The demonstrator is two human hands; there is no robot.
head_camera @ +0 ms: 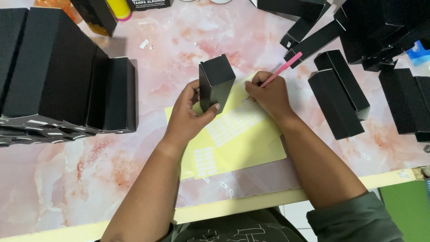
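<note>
My left hand (190, 114) grips a small upright black carton (216, 80) above a yellow sticker sheet (237, 139) that carries rows of small white labels. My right hand (268, 95) holds a thin pink tool (283, 68) like a pen, its tip down at the sheet's upper right corner, just right of the carton. The sheet lies flat on the pink marble-patterned table (89, 179).
Rows of tall black cartons (58, 76) stand at the left. More black cartons (340, 96) lie at the right and back right. A yellow-capped bottle (120, 9) stands at the far edge. Tiny label scraps (226, 187) lie near the table's front edge.
</note>
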